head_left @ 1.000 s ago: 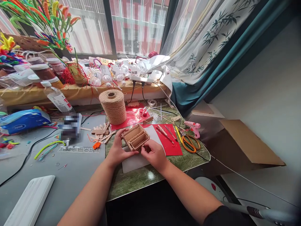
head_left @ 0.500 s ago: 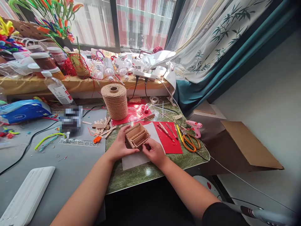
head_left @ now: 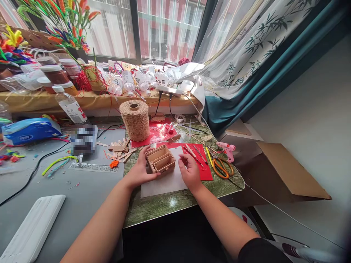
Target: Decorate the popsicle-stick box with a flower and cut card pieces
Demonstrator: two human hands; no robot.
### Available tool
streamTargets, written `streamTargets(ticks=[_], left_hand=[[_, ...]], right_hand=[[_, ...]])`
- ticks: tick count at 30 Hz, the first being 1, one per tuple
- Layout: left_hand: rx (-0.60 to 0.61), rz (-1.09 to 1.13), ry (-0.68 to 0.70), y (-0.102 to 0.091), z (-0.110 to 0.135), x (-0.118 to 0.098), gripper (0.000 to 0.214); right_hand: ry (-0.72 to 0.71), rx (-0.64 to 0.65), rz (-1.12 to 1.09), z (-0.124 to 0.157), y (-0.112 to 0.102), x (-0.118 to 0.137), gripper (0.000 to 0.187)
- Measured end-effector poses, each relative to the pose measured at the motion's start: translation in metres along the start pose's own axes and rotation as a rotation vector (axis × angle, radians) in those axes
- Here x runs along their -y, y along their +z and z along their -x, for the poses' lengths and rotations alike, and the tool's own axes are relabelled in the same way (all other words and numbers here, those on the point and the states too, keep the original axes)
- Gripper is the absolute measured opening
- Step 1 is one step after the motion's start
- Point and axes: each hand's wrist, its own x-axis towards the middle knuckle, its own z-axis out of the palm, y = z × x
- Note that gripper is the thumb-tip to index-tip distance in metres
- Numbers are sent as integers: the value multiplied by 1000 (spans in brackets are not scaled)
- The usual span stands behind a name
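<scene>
The left hand is clamped on the left side of a small wooden divided box, thumb at the near edge, holding it open side up over a white sheet. The right hand is positioned just beside the box's right end, not touching it, with thumb and fingers slightly apart. A twine spool stands beyond the grip; orange-handled scissors lie to its right, past the right hand.

- A little brown wooden box with an open top.
- A thin wall runs across its inside.
- It sits slantwise, open side up, just left of the scene's middle.
</scene>
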Motion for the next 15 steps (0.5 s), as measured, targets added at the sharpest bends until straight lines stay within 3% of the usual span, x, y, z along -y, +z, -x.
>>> streamTargets(ticks=[6, 12, 15], left_hand=[[22, 72, -22, 7, 1, -3, 115], [-90, 87, 1, 22, 1, -3, 119], [-74, 87, 13, 24, 1, -2, 117]], right_hand=[[-147, 94, -47, 0, 9, -4, 35], [-225, 128, -22, 5, 8, -11, 41], [-248, 120, -36, 4, 6, -13, 40]])
